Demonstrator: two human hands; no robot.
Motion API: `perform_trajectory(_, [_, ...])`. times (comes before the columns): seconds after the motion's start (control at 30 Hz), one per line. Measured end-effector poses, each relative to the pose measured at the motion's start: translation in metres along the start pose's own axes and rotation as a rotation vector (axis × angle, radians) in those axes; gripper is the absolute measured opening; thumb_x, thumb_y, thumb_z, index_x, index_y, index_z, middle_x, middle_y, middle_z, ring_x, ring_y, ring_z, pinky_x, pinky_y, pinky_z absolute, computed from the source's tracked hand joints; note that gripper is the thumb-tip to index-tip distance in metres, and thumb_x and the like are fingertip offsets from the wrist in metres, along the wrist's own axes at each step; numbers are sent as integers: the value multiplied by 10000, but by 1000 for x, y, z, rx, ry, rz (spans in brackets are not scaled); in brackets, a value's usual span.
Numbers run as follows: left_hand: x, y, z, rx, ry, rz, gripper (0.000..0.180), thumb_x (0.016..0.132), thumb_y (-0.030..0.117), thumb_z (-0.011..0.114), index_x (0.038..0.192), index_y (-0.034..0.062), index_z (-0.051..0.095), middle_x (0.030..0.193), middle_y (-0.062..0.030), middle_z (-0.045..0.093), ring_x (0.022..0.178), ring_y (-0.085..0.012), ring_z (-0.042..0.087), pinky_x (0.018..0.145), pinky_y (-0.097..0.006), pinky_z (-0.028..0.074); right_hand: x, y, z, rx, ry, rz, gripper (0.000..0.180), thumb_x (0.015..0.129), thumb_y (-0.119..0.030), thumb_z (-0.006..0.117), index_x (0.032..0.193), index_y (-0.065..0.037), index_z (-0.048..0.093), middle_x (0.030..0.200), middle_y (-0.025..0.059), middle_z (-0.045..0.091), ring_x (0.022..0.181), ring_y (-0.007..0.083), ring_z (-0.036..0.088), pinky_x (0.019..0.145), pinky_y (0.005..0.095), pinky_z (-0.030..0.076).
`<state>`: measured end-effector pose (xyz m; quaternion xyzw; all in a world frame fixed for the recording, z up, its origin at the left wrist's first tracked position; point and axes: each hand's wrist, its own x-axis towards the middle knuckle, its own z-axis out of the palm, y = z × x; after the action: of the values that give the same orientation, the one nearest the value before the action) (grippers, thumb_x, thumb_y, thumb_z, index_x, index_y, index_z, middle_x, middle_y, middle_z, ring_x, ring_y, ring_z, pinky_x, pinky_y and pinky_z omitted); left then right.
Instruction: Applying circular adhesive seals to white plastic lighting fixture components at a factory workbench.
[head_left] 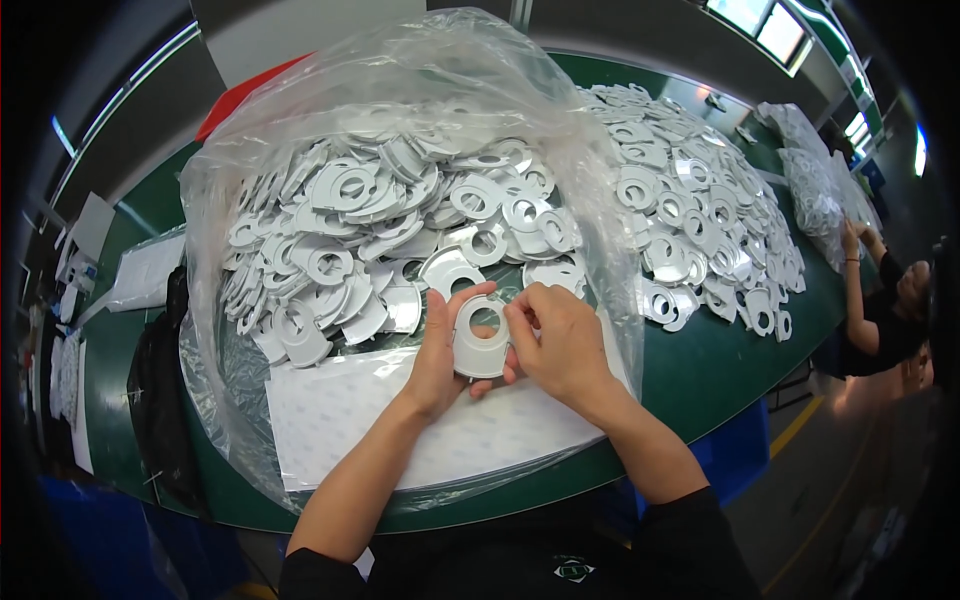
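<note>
Holding one flat white ring-shaped piece (480,340) between both hands, just at 6 o'clock of the big heap of white pieces (400,215) inside the clear plastic bag (300,120). Left hand (440,355) closed on the piece at its 9 o'clock edge, thumb on top, fingers under. Right hand (560,345) closed on its 3 o'clock edge, fingertips (518,318) pinching near the central hole, maybe picking at a thin layer; cannot tell for sure.

Probably best to keep the left grip firm and flat, so the piece does not bend, and to work with the right fingertips only at the very edge, slowly. Better also to keep the piece above the white sheet (400,420) lying under the hands, not over the heap, so that no mixing with other pieces.

At 2 o'clock on the green counter (740,370), a second loose pile of white pieces (700,210). At 3 o'clock, another person (880,300) at the counter's far end.
</note>
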<state>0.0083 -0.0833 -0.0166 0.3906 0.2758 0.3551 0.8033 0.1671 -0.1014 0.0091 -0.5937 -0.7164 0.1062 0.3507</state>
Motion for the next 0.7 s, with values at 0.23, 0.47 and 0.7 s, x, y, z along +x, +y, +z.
perform_trajectory(0.23, [-2,-5,4,101,48,76,869,840,764,67,1370,106,267,909,-140,639,685,-186,622,412,-214,369,5,6,-8,382,-131,129,109,824,-99,626,835,6,603,754,87,631,658,174,608,562,301,479])
perform_trajectory(0.47, [-4,-4,9,103,120,144,876,841,765,79,1375,92,253,910,-117,633,712,-164,602,451,-230,382,3,0,-7,636,-232,241,230,762,-130,685,910,-3,563,801,79,618,677,157,589,639,279,475])
perform_trajectory(0.7, [-3,-9,4,158,46,141,857,839,769,106,1406,134,206,900,-54,603,614,-115,518,488,-219,394,-3,0,7,515,-153,205,412,678,-220,769,936,-23,514,799,50,586,690,136,525,620,274,463])
